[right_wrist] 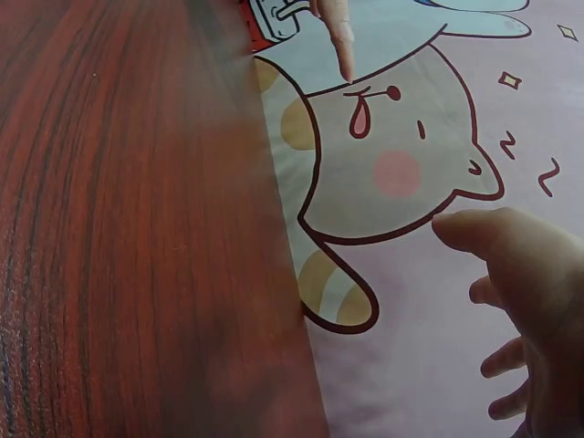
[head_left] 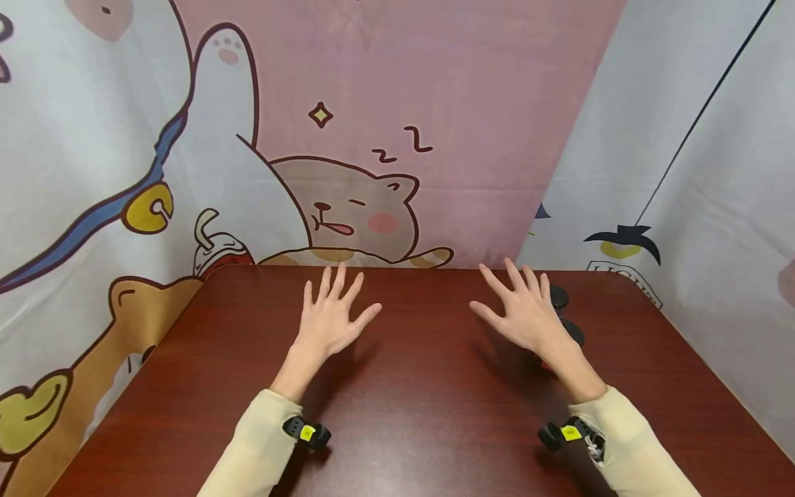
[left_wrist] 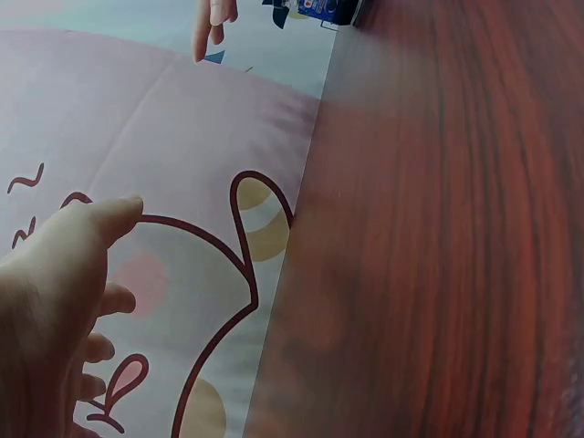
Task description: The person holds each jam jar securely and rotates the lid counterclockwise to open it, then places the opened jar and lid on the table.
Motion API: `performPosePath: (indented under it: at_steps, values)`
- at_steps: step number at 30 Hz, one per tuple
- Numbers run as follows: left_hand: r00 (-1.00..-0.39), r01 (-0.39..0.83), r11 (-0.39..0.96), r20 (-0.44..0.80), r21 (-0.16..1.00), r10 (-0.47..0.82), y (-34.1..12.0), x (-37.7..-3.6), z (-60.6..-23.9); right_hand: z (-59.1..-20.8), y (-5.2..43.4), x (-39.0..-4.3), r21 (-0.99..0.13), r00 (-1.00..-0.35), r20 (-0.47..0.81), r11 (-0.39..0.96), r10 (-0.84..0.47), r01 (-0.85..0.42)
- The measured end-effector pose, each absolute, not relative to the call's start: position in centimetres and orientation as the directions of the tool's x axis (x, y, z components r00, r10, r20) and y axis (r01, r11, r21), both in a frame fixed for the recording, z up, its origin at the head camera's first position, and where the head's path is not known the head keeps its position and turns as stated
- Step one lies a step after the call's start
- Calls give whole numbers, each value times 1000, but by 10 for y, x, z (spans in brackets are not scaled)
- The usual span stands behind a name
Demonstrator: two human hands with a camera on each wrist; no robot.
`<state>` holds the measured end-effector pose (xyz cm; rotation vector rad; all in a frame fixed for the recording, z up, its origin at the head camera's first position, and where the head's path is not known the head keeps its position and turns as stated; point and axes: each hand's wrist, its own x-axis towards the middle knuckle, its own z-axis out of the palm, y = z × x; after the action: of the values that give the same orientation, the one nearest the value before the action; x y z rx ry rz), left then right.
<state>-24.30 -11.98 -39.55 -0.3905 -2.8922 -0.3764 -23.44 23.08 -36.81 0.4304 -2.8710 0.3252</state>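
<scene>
Head view: nearest us, pale sleeves (head_left: 254, 442) and dark wrist bands (head_left: 307, 433) frame the desk (head_left: 422, 393). Beyond them, the left grip (head_left: 331, 321) and right grip (head_left: 526, 314) hover above the surface, fingers spread, neither holding anything. We judge this a ready pose, ahead of any grasp. Just beside the right grip, on the desk's right side, we find a dark object (head_left: 572, 333), partly hidden by that hand; we cannot tell what it is. We expect the next move to call for shifting the right grip outward, lowering it and closing round the object. Farthest off hangs a printed curtain (head_left: 484, 103).
</scene>
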Motion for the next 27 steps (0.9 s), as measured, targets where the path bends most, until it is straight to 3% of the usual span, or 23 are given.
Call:
performPosePath:
  at_steps: [11,27]
  values:
    - [-934,314,914,258,257,248,-110,-242,-397,-366,236,-228,-194,-927,266,928,-262,-318]
    - [-914,384,860,269,338,303,-98,-241,-405,-366,248,-220,-189,-865,408,900,-291,-392]
